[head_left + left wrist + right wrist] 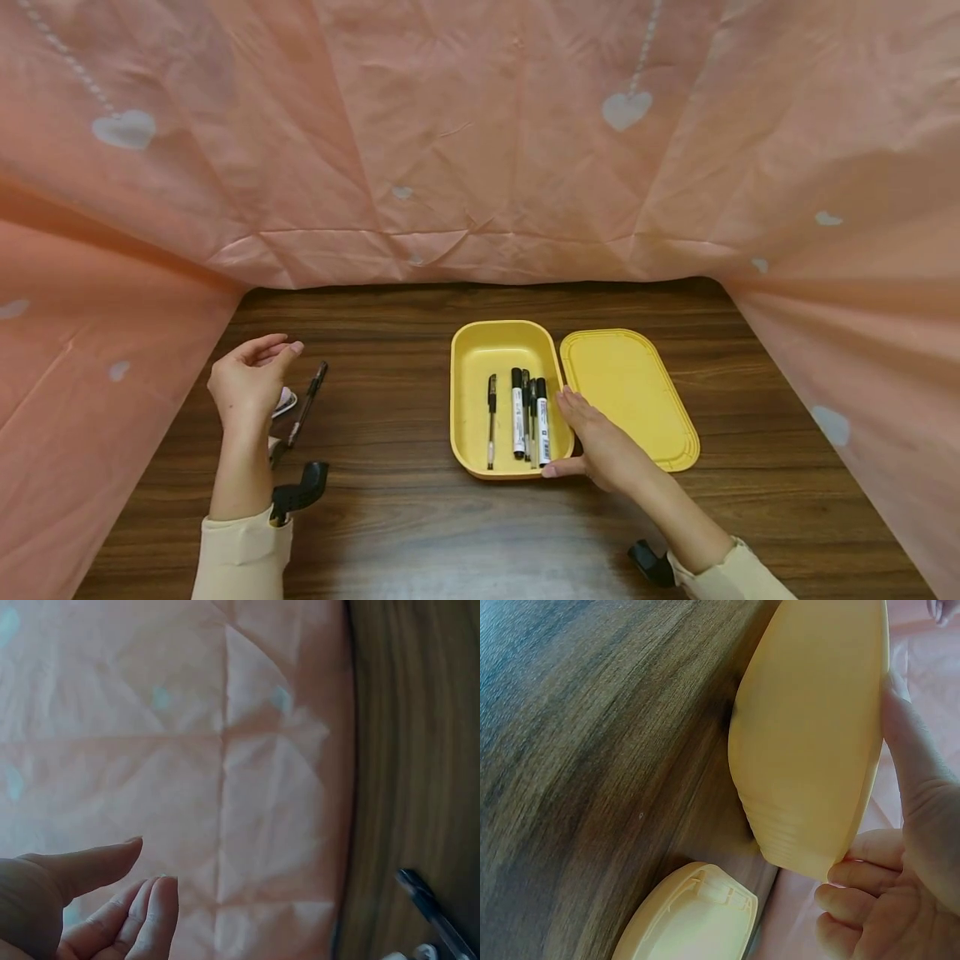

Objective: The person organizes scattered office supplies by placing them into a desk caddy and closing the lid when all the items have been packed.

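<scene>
My left hand point(251, 379) is raised over the table's left side, its thumb apart from loosely bent fingers, holding nothing. Just right of it a black pen point(307, 404) lies on the wood. A small white-and-pink object point(285, 402) is partly hidden behind that hand. At centre stands a yellow box point(467, 333) with no lid on. Inside lie a gel pen point(491, 421), a white marker point(517, 412), another white marker point(543, 425) and dark pens between the markers. My right hand point(611, 450) rests against the box's near right corner, thumb on the rim, fairly straight fingers along the side.
Right of the box, a yellow lid point(630, 392) lies flat on the brown wooden table point(390, 517). Pink cloth point(480, 150) with heart prints encloses the table at the back and sides. Another small pale object point(275, 447) sits beside my left forearm.
</scene>
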### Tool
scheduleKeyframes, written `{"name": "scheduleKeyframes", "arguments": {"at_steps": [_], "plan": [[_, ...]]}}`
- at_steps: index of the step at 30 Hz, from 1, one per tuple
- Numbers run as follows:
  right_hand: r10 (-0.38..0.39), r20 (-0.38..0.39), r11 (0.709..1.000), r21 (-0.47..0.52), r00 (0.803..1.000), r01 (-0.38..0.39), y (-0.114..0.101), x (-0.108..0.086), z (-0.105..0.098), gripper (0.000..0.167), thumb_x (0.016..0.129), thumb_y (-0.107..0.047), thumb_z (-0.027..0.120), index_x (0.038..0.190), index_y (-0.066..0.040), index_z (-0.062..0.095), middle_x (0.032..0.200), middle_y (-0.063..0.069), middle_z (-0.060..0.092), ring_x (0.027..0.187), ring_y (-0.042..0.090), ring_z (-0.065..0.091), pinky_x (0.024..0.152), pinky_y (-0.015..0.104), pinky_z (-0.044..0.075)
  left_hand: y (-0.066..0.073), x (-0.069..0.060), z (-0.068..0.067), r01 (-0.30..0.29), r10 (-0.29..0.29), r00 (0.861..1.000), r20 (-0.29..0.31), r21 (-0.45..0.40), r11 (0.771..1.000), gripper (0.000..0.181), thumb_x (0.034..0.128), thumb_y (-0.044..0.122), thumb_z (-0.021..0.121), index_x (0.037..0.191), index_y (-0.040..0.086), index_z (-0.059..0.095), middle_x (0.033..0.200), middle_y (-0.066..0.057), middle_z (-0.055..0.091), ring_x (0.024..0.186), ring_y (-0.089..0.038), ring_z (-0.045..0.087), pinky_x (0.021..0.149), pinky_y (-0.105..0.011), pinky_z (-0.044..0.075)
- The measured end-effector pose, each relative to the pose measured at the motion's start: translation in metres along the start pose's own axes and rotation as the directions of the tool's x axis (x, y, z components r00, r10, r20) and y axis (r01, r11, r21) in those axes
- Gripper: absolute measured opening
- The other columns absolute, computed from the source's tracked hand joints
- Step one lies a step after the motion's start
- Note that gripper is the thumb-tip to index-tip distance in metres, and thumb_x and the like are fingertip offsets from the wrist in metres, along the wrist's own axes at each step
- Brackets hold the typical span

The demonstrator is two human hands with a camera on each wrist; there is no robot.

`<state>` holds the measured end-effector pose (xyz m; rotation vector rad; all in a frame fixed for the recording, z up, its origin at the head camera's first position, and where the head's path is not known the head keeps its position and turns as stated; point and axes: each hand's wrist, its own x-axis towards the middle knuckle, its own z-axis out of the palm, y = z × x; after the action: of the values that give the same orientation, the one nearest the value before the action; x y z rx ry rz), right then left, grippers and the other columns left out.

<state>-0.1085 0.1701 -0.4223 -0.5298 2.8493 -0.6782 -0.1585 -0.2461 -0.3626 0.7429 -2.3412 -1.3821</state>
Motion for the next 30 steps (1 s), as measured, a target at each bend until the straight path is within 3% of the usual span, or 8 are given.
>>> {"name": "scheduleKeyframes", "arguments": {"at_steps": [9, 16, 30], "plan": [[-0.005, -0.006, 1.0, -0.001, 1.0, 0.005, 0.0, 0.0, 0.0, 0.103, 0.071, -0.042, 0.081, 0.146, 0.008, 0.031, 0.156, 0.026, 0.025, 0.143, 0.043, 0.027, 0.113, 0.056, 0.029, -0.033, 0.014, 0.001, 0.066, -0.066, 0.997, 0.035, 0.0, 0.998, 0.045, 0.0805, 0.035, 0.078, 0.116, 0.008, 0.07, 0.062, 0.032, 0.056, 0.062, 0.011, 0.055, 0.056, -0.01, 0.045], [-0.006, -0.011, 1.0, -0.008, 1.0, 0.005, -0.001, 0.0, 0.0, 0.103, 0.071, -0.042, 0.081, 0.146, 0.008, 0.032, 0.155, 0.026, 0.026, 0.143, 0.042, 0.028, 0.113, 0.056, 0.03, -0.055, 0.019, 0.009, 0.066, -0.068, 0.997, 0.041, 0.064, 0.996, 0.045, 0.0821, 0.037, 0.076, 0.115, 0.007, 0.071, 0.065, 0.029, 0.057, 0.058, 0.013, 0.053, 0.055, -0.01, 0.045], [-0.013, -0.011, 1.0, -0.012, 1.0, 0.012, -0.001, -0.001, -0.001, 0.103, 0.071, -0.043, 0.08, 0.146, 0.008, 0.032, 0.155, 0.027, 0.027, 0.143, 0.042, 0.028, 0.112, 0.055, 0.03, -0.081, 0.022, 0.022, 0.089, -0.1, 0.993, 0.068, 0.153, 0.984, 0.037, 0.082, 0.026, 0.076, 0.11, 0.001, 0.072, 0.068, 0.015, 0.065, 0.055, 0.007, 0.05, 0.052, -0.014, 0.043]]}}
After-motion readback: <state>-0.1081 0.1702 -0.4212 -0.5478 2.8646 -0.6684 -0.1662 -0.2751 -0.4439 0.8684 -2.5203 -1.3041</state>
